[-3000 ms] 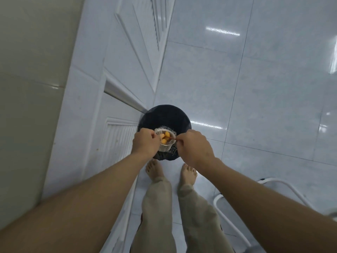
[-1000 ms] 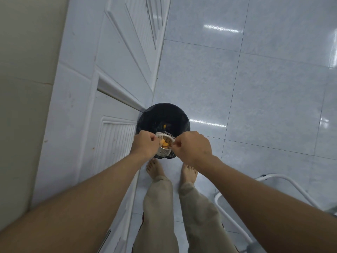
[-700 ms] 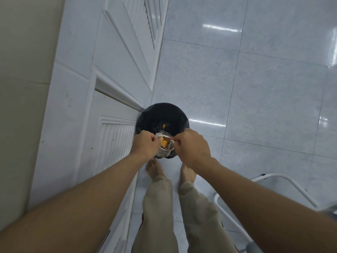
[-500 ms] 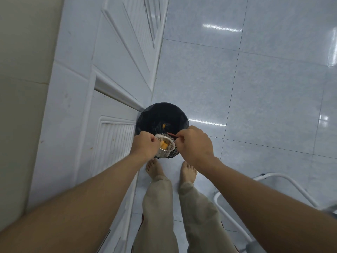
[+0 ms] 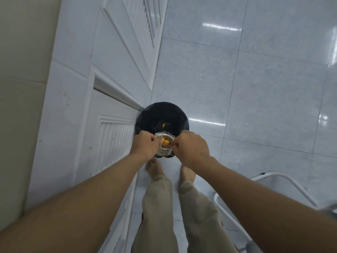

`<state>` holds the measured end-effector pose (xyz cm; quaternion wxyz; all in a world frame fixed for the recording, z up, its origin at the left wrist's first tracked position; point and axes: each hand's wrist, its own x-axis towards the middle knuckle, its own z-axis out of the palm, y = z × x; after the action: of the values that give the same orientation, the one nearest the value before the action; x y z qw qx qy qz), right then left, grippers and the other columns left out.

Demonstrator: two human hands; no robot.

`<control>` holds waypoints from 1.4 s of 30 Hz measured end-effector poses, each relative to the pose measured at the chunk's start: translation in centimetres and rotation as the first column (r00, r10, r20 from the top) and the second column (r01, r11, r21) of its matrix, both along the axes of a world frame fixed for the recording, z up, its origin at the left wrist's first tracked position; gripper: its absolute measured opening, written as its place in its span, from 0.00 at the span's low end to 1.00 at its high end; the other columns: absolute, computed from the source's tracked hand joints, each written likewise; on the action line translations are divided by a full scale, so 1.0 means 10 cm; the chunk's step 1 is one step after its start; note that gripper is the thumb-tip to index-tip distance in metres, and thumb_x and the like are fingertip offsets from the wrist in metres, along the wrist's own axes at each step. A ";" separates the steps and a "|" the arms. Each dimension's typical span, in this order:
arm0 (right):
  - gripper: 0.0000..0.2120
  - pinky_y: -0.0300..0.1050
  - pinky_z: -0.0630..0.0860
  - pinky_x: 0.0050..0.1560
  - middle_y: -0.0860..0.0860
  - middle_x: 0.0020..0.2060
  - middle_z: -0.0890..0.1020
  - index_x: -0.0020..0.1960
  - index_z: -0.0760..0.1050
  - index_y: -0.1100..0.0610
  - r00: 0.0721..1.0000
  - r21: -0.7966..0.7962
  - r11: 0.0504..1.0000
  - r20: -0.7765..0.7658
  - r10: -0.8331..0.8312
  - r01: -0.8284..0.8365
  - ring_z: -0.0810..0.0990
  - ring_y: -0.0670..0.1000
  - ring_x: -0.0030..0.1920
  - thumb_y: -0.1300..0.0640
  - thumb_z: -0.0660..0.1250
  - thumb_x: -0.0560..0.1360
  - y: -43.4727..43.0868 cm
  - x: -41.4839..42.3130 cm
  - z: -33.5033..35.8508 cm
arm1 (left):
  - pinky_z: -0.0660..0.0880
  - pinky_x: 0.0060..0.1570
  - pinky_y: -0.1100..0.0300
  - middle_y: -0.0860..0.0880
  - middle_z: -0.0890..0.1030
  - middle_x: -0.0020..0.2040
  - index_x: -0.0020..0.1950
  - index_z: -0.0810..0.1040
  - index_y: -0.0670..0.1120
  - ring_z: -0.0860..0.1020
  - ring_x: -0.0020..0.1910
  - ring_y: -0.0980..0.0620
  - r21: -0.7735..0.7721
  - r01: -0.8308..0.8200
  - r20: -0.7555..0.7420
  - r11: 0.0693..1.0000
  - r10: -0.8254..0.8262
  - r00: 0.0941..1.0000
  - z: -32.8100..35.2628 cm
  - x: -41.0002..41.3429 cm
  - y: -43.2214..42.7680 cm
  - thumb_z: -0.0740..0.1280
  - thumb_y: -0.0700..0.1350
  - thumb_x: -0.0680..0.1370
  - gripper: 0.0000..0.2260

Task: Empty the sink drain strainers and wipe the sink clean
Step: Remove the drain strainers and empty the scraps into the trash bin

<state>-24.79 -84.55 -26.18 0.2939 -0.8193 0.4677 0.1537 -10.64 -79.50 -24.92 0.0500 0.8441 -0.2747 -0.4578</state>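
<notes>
Gripping strainer (image 5: 164,150) at left rim with curled left hand (image 5: 145,145), pinching right rim with right hand (image 5: 191,149), holding orange scraps (image 5: 165,142) above near edge of black bin (image 5: 162,114).

Strainer (image 5: 164,151) over bin (image 5: 160,114), bin seemingly against door (image 5: 113,84)

The glossy pale tiled floor (image 5: 264,88) carries a round black bin (image 5: 160,114), which stands touching the foot of a white panelled door (image 5: 113,88). Two bare feet (image 5: 154,167) stand just beside the bin. A white tubular frame (image 5: 291,181) rests at lower right.
</notes>
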 end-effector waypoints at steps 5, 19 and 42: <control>0.10 0.45 0.79 0.35 0.48 0.38 0.74 0.47 0.84 0.51 0.999 -0.071 0.997 0.033 -0.038 0.040 0.74 0.49 0.34 0.51 0.64 0.79 0.02 -0.02 0.03 | 0.61 0.23 0.67 0.50 0.70 0.26 0.27 0.69 0.47 0.68 0.24 0.55 0.004 -0.017 0.022 1.000 0.017 1.000 0.00 0.01 -0.04 0.64 0.41 0.80 0.21; 0.11 0.43 0.79 0.35 0.46 0.36 0.78 0.41 0.84 0.50 0.993 -0.065 0.992 0.051 -0.108 0.111 0.75 0.49 0.32 0.49 0.66 0.76 -0.04 -0.02 0.10 | 0.60 0.19 0.71 0.51 0.71 0.28 0.35 0.77 0.40 0.69 0.25 0.55 0.024 -0.029 0.041 0.999 0.028 0.999 -0.04 0.03 0.03 0.65 0.43 0.80 0.14; 0.11 0.31 0.66 0.38 0.50 0.47 0.79 0.54 0.83 0.53 0.963 0.135 0.965 0.118 -0.241 0.225 0.72 0.47 0.41 0.55 0.61 0.82 0.31 -0.17 -0.10 | 0.74 0.34 0.58 0.44 0.80 0.36 0.39 0.82 0.39 0.81 0.38 0.45 0.098 -0.185 -0.005 0.978 0.186 0.983 -0.12 0.09 0.10 0.66 0.42 0.77 0.10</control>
<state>-26.54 -81.48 -27.18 0.3896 -0.7476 0.5301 0.0906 -9.70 -78.52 -26.11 0.0534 0.8643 -0.1719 -0.4697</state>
